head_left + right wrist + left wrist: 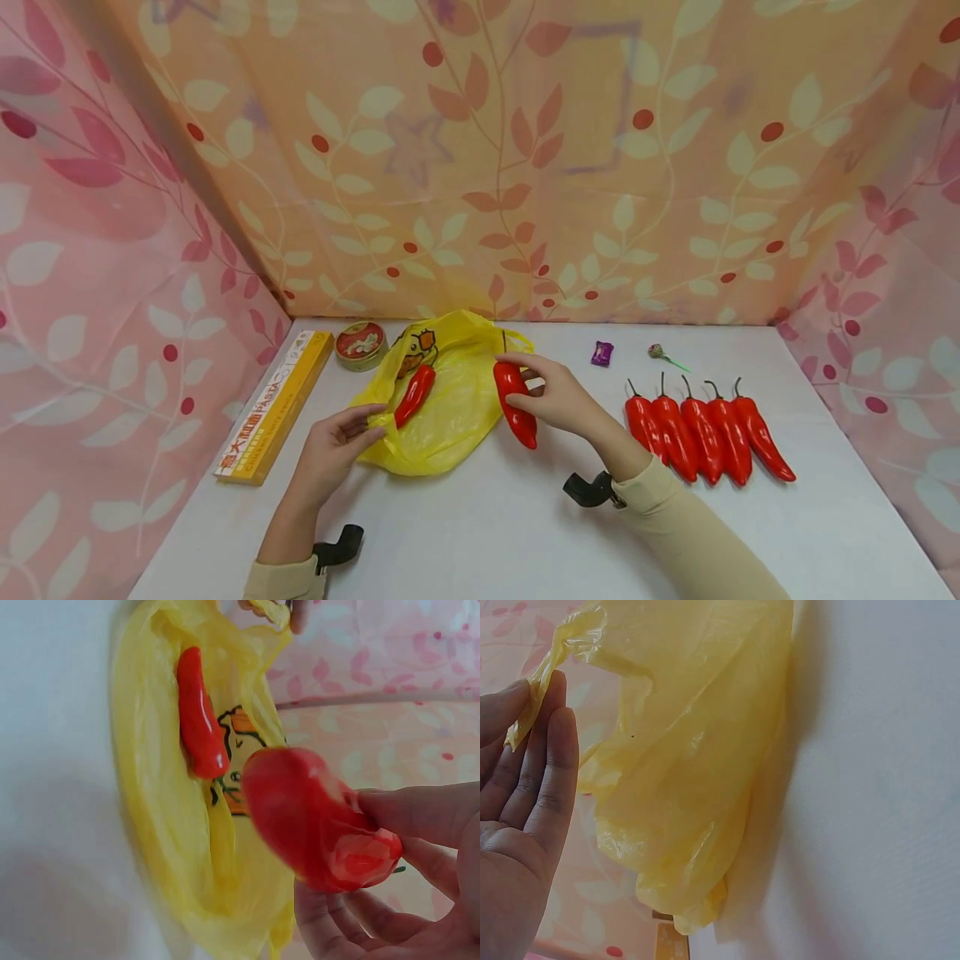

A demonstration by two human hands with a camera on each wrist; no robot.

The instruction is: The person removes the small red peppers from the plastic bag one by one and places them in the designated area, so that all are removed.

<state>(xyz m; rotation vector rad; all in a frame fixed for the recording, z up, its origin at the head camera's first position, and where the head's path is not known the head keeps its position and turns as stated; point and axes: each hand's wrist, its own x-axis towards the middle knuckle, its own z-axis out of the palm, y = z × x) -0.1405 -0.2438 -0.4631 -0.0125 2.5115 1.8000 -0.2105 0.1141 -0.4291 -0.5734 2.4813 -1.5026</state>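
A yellow plastic bag [450, 417] lies open on the white table [480, 533], printed with a cartoon duck. One red pepper [415, 395] lies inside its mouth, also visible as the pepper in the bag [199, 712]. My left hand [371, 423] pinches the bag's near left edge [532, 705] between thumb and fingers. My right hand [536, 379] grips a second red pepper [514, 404] just right of the bag opening, its tip pointing down. From the right wrist this held pepper [315, 825] hangs over the bag [172, 825].
Several red peppers [708, 433] lie in a row at the right. A purple candy [602, 352] and a small bud on a green stick [662, 354] sit behind them. A round tin [361, 343] and a long yellow box [273, 408] lie at the left. Patterned cloth walls enclose the table.
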